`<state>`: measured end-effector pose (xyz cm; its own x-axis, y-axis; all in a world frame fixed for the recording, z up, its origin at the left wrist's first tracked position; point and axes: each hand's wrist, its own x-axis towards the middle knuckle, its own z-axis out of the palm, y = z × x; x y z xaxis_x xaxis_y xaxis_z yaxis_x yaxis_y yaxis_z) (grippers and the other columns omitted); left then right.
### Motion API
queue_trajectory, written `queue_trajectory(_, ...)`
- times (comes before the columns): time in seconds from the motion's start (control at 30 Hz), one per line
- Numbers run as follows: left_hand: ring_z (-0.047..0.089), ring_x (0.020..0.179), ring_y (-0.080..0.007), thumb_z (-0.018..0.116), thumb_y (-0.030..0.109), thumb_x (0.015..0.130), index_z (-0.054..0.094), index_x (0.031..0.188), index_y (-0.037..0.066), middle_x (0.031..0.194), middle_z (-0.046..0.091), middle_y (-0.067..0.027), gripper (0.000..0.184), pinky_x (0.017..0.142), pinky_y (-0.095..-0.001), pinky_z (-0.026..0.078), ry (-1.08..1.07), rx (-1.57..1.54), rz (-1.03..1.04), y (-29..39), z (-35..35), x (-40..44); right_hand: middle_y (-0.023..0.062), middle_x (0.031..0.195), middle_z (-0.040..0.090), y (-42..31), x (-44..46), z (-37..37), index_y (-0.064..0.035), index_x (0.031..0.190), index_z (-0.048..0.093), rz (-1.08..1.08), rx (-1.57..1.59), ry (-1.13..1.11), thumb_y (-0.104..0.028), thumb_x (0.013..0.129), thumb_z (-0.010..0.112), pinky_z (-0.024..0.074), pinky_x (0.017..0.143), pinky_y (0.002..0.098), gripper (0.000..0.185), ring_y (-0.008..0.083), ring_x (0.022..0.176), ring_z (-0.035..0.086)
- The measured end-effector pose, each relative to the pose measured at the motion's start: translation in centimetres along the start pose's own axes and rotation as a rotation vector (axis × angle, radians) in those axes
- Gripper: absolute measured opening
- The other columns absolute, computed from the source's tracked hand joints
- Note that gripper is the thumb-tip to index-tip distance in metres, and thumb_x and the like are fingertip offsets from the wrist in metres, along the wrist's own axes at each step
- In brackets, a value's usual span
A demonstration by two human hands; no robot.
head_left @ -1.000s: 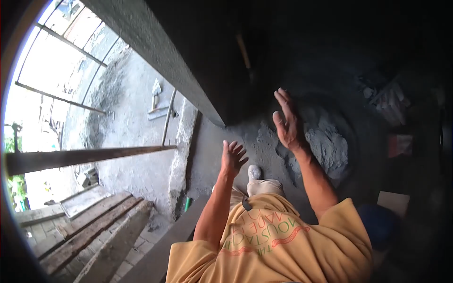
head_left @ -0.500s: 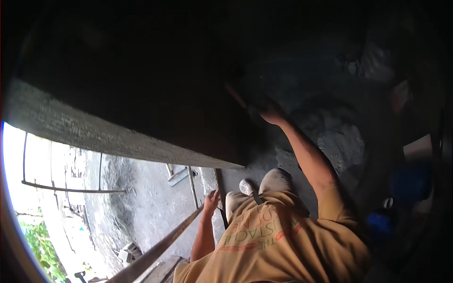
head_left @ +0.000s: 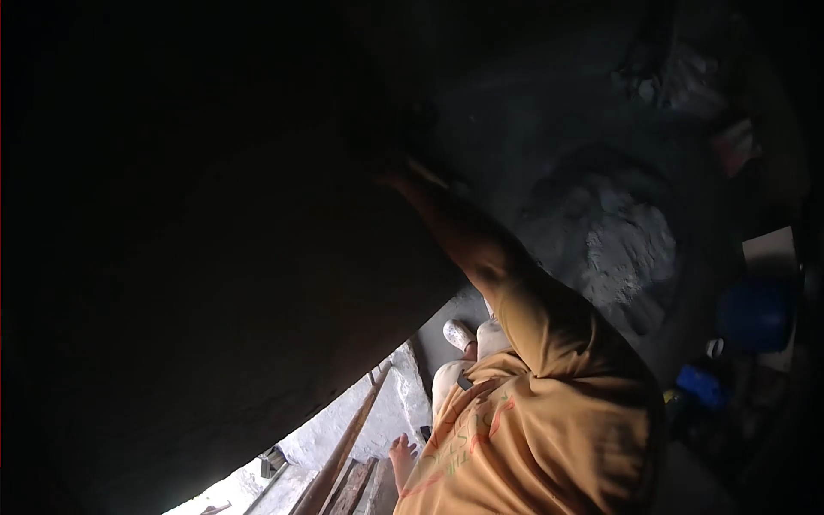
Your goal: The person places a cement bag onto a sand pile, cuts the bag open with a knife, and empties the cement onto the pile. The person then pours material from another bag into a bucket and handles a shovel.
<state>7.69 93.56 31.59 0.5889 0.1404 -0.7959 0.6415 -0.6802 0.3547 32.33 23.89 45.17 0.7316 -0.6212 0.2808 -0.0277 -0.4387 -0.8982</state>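
My right hand (head_left: 390, 178) reaches up into deep shadow against a large dark slab-like surface (head_left: 215, 283). Its fingers are mostly lost in the dark. A narrow pale-edged strip (head_left: 427, 173) shows beside the hand, seemingly part of a flat tool, but its kind cannot be made out. Low in the view, my left hand (head_left: 402, 450) is partly hidden by my shirt. Its fingers are apart and hold nothing visible. A long wooden pole (head_left: 350, 433) slants past to the left of that hand, apart from it.
A heap of grey, mortar-like material (head_left: 622, 249) lies on the floor to the right. Beyond it stand a blue container (head_left: 755, 313), a smaller blue object (head_left: 702, 386) and a pale board (head_left: 770, 249). Wooden planks (head_left: 352, 487) lie beneath the left hand.
My right hand has swung left and deeper into shadow along the dark surface. My left hand has come off the wooden pole and opened. The view has turned, hiding most of the bright area.
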Motion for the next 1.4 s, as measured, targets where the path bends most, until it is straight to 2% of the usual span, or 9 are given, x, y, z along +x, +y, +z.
queue_trajectory(0.17, 0.066, 0.062, -0.0185, 0.059, 0.038, 0.089, 0.065, 0.094, -0.004, 0.073, 0.067, -0.0094, 0.042, 0.045, -0.0302, 0.046, 0.161, 0.024, 0.054, 0.0, 1.0, 2.2, 0.0188, 0.123, 0.056, -1.0, -3.3, -4.8, -0.0034, 0.126, 0.052, 0.035, 0.048, 0.044, -0.019, 0.093, 0.054, 0.0412, 0.101, 0.0418, 0.037, 0.0275, 0.115, 0.054)
queue_trajectory(0.27, 0.063, 0.060, -0.0181, 0.058, 0.034, 0.090, 0.059, 0.079, 0.001, 0.071, 0.065, -0.0131, 0.034, 0.042, -0.0308, 0.043, -0.033, 0.296, 0.395, 2.6, 0.6, 6.2, 0.0172, 0.111, 0.063, 14.2, -9.2, -4.7, -0.0021, 0.120, 0.056, -0.226, 0.621, 0.015, -0.030, 0.087, 0.062, 0.0457, 0.093, 0.0443, 0.043, 0.0283, 0.104, 0.061)
queue_trajectory(0.33, 0.063, 0.060, -0.0188, 0.057, 0.031, 0.090, 0.057, 0.081, 0.001, 0.068, 0.061, -0.0112, 0.032, 0.042, -0.0317, 0.044, -0.174, 0.444, 0.489, 6.1, 1.0, 8.7, 0.0152, 0.097, 0.067, 0.8, -14.9, -14.6, -0.0017, 0.111, 0.061, 0.063, -0.454, 0.175, -0.039, 0.082, 0.065, 0.0483, 0.087, 0.0451, 0.047, 0.0288, 0.092, 0.064)
queue_trajectory(0.4, 0.064, 0.066, -0.0194, 0.057, 0.027, 0.089, 0.056, 0.093, -0.002, 0.077, 0.063, -0.0119, 0.029, 0.045, -0.0315, 0.046, -0.354, 0.705, 0.705, 7.1, 1.1, 13.9, 0.0153, 0.090, 0.067, -8.8, -20.8, -21.9, -0.0032, 0.101, 0.065, 0.486, -0.443, 0.049, -0.046, 0.080, 0.063, 0.0498, 0.082, 0.0408, 0.047, 0.0278, 0.086, 0.064)
queue_trajectory(0.53, 0.060, 0.069, -0.0155, 0.065, 0.014, 0.082, 0.056, 0.099, -0.001, 0.081, 0.063, -0.0108, 0.025, 0.054, -0.0315, 0.048, -0.464, 0.465, 0.432, 14.3, 4.3, 12.0, 0.0078, 0.073, 0.064, -13.9, -35.2, -32.0, -0.0028, 0.091, 0.066, 0.453, 0.125, 0.712, -0.032, 0.079, 0.070, 0.0482, 0.068, 0.0305, 0.032, 0.0176, 0.069, 0.061)
queue_trajectory(0.73, 0.056, 0.066, -0.0123, 0.067, 0.023, 0.086, 0.063, 0.082, -0.002, 0.074, 0.065, -0.0088, 0.026, 0.062, -0.0279, 0.045, -0.545, 0.636, 0.938, 17.9, 11.3, 11.2, -0.0003, 0.062, 0.050, -27.1, -55.5, -41.0, 0.0045, 0.101, 0.065, 0.334, 0.090, 1.050, -0.021, 0.080, 0.071, 0.0509, 0.070, 0.0334, 0.034, 0.0106, 0.059, 0.050)
queue_trajectory(1.0, 0.053, 0.063, -0.0103, 0.062, 0.022, 0.091, 0.064, 0.084, 0.002, 0.073, 0.062, -0.0031, 0.021, 0.057, -0.0280, 0.042, -1.049, 0.487, 1.355, 23.3, 30.0, -11.3, -0.0002, 0.065, 0.050, -37.3, -76.3, -46.6, 0.0030, 0.098, 0.065, 0.474, -0.253, 1.152, -0.026, 0.073, 0.074, 0.0449, 0.067, 0.0260, 0.039, 0.0094, 0.061, 0.047)
queue_trajectory(1.13, 0.064, 0.089, -0.0182, 0.063, 0.023, 0.093, 0.062, 0.096, 0.000, 0.107, 0.066, -0.0147, 0.024, 0.076, -0.0304, 0.051, -1.060, 0.374, 1.043, 19.9, 40.7, -34.9, -0.0039, 0.077, 0.048, -33.7, -86.4, -50.9, -0.0022, 0.084, 0.058, 0.679, -0.281, 1.176, -0.024, 0.070, 0.074, 0.0330, 0.061, 0.0237, 0.031, 0.0060, 0.072, 0.041)
queue_trajectory(1.4, 0.059, 0.111, -0.0319, 0.064, 0.011, 0.089, 0.063, 0.099, -0.001, 0.131, 0.050, -0.0270, 0.016, 0.093, -0.0423, 0.048, -2.245, 0.215, 0.701, 6.6, 52.2, -62.9, 0.0020, 0.085, 0.058, -29.4, -100.3, -61.4, 0.0017, 0.100, 0.062, 0.864, -0.315, 1.243, -0.021, 0.074, 0.071, 0.0436, 0.071, 0.0265, 0.037, 0.0113, 0.080, 0.051)
